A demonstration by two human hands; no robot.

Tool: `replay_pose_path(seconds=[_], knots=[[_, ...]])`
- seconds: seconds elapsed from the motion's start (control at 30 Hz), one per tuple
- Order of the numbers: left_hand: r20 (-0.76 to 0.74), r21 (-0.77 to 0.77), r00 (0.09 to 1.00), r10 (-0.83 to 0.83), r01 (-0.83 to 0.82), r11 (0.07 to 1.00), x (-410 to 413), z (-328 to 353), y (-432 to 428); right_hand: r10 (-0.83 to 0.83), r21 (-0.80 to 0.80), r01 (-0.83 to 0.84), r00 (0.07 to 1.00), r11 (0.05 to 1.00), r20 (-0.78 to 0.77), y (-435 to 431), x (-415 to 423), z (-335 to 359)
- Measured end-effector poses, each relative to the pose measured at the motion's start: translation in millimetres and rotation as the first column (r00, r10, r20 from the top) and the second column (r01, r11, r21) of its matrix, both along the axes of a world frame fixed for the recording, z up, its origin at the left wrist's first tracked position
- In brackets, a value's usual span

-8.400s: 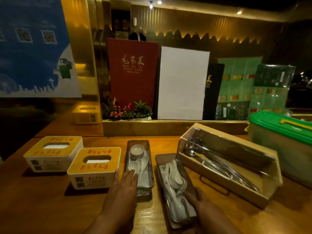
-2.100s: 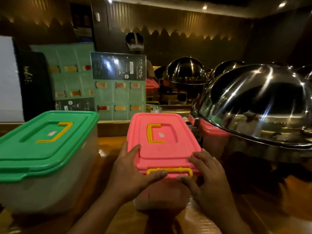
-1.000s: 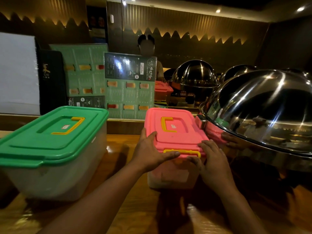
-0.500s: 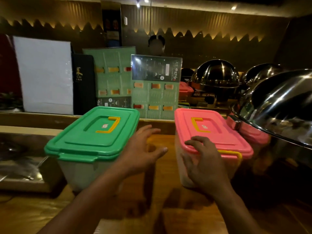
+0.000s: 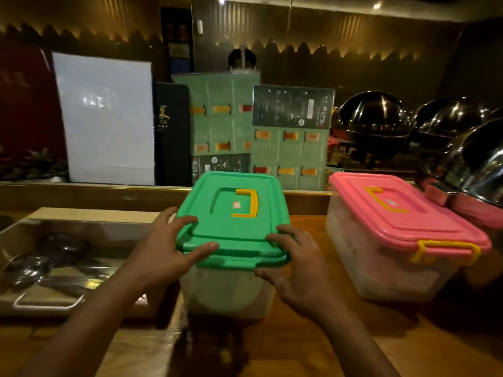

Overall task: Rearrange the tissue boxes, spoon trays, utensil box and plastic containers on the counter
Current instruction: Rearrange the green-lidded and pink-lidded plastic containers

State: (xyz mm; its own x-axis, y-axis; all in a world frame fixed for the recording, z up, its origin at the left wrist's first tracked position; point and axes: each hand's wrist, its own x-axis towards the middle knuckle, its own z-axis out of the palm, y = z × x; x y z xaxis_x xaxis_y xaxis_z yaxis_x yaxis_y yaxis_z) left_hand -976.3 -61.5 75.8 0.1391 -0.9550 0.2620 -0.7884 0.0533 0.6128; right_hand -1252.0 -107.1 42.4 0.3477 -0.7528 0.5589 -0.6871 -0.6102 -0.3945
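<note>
Both hands have left the pink-lidded container (image 5: 402,238) and come across to the green-lidded container (image 5: 234,240), which now sits dead centre on the worktop (image 5: 313,344); the left hand (image 5: 160,254) lies on the lid's near left corner at about 8 o'clock, fingers spread across the top and thumb along the front rim; the right hand (image 5: 296,270) grips the near right corner at about 4 o'clock, fingers over the lid edge, thumb below the rim; the pink-lidded container stands apart at 3 o'clock of the green one, its yellow latch facing the near side; the utensil box (image 5: 54,268) lies at 9 o'clock, just beside the green container, dark metal utensils inside; menu boards (image 5: 261,131) stand behind at 12 o'clock; steel domes (image 5: 373,118) gleam at 2 o'clock.
</note>
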Motion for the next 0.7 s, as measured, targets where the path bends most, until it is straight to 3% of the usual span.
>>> replay_pose_path(seconds=[0.13,0.37,0.7], knots=[[-0.101,-0.017,0.992,-0.07,0.069,0.997,-2,-7,-2,-0.075,-0.034,0.073,0.995,0.997,-0.068,9,-5,-6],[-0.021,-0.077,0.991,-0.128,0.126,0.989,-25,-22,-8,-0.19,-0.054,0.185,0.975,0.981,-0.115,15,-29,-1],[-0.091,-0.076,0.977,-0.194,0.188,0.979,-76,-22,-30,-0.297,-0.064,0.291,0.946,0.955,-0.132,4,-74,-3]])
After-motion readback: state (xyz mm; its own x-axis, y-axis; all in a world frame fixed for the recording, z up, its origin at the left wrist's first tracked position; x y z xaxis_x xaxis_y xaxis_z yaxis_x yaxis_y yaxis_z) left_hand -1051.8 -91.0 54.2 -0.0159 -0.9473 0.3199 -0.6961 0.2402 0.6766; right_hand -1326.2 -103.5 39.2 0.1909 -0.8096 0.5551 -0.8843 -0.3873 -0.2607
